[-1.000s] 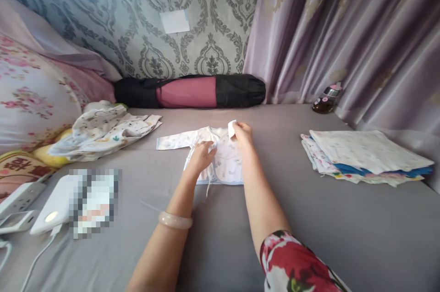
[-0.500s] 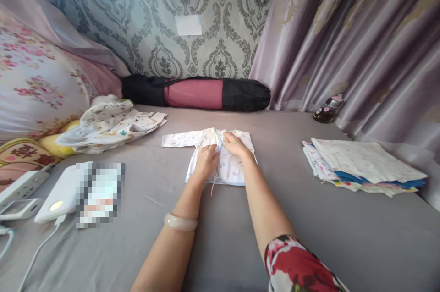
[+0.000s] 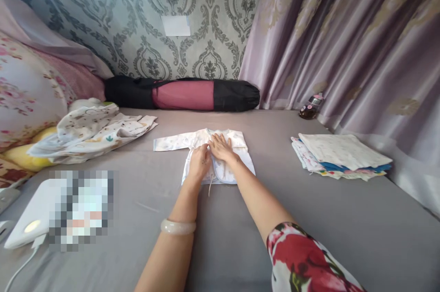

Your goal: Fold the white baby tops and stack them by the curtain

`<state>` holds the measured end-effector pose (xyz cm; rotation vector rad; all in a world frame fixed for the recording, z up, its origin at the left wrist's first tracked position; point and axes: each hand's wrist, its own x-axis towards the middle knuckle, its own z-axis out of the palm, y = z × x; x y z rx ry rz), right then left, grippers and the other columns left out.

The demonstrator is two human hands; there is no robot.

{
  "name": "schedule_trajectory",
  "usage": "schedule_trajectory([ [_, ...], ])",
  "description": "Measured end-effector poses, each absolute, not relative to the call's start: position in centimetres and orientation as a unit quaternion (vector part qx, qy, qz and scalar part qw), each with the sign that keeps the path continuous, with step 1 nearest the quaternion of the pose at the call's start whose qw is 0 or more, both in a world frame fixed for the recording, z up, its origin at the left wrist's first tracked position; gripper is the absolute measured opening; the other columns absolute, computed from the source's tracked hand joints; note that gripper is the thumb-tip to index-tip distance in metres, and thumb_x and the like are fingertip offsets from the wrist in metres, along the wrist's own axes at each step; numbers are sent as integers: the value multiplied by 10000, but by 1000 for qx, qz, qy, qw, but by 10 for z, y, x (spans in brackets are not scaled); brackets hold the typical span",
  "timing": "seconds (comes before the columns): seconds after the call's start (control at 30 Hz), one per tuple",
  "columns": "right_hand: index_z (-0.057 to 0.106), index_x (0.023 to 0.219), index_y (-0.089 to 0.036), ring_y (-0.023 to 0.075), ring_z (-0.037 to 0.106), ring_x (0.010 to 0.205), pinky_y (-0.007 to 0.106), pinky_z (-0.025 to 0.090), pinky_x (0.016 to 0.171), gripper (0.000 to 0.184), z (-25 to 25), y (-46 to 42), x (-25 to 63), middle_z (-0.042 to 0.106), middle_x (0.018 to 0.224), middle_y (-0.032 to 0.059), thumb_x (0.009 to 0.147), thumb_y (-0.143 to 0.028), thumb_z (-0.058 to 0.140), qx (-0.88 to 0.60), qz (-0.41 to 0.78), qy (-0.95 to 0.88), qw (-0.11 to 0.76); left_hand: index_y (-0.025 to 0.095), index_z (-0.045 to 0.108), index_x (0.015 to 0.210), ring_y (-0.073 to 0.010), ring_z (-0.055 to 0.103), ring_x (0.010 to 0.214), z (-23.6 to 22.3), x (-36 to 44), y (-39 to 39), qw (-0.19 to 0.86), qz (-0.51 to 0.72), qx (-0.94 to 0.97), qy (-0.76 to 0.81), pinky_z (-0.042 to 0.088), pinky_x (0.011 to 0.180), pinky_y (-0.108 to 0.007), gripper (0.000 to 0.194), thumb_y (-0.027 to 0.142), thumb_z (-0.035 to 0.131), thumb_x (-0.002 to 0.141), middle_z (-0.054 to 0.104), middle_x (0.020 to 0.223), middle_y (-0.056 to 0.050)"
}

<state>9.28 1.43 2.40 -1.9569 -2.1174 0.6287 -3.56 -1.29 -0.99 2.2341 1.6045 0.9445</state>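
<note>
A small, pale printed shirt (image 3: 220,173) with blue edging is laid flat near the middle of the grey sheet (image 3: 137,191), its neck turned toward the long black-and-pink bag (image 3: 184,95). 1 sleeve (image 3: 172,141) is stretched straight out to the left, and 1 thin tie (image 3: 210,189) is left trailing past the lower hem.

The right hand (image 3: 222,146) is laid palm down on the upper front, its fingers spread and nothing gripped. The left hand (image 3: 200,161) is rested just beside it on the shirt with the fingers bent; whether any cloth is pinched under its fingertips cannot be told from this angle.

The shirt is judged to be very light, thin and limp. It should be bent with hardly any force, but slid or wrinkled just as easily, so 1 palm is best kept flat on the body while an edge is lifted. Hold is best taken at the sleeve's cuff, the shoulder seam or the bound hem, where the cloth is likely firmest. The tie is better not pulled, since the front could be dragged askew. No fragility is expected.
</note>
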Motion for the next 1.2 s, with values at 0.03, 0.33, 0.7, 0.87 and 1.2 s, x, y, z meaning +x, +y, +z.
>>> schedule_trajectory([
  [0.03,295,1525,-235,231,105,1495,512,74,1179,562,27,13,96,210,1622,43,1019,-438,157,-654,215,-718,102,174,606,1113,-229,649,994,-11,-35,-12,115,324,761,550,486,902,-353,310,133,418,870,708,1016,-106],
  [0.33,627,1139,-205,243,542,1142,316,420,949,356,27,10,102,574,1228,106,865,-428,581,-692,107,-692,177,170,614,1098,-235,639,1015,-12,-35,-12,116,320,756,559,474,912,-360,278,159,434,886,704,1033,-106],
  [0.7,690,1043,-209,233,634,1037,289,449,822,318,39,27,104,699,1109,99,943,-316,407,-772,127,-571,249,143,607,1130,-240,645,1015,-9,-36,-12,121,320,762,551,468,925,-378,291,147,451,884,710,1033,-116],
  [0.87,686,1019,-212,221,634,1031,288,455,824,325,39,23,90,695,1105,92,963,-380,413,-771,136,-564,262,133,616,1111,-255,649,1004,-9,-36,-13,116,327,761,547,466,932,-404,288,151,443,881,712,1023,-133],
  [1.2,456,1421,-105,267,251,1447,455,142,1174,492,23,19,118,395,1530,137,1007,-334,320,-700,34,-696,156,144,628,1117,-254,645,1009,-9,-36,-14,122,328,760,548,471,923,-397,299,173,441,885,712,1027,-132],
])
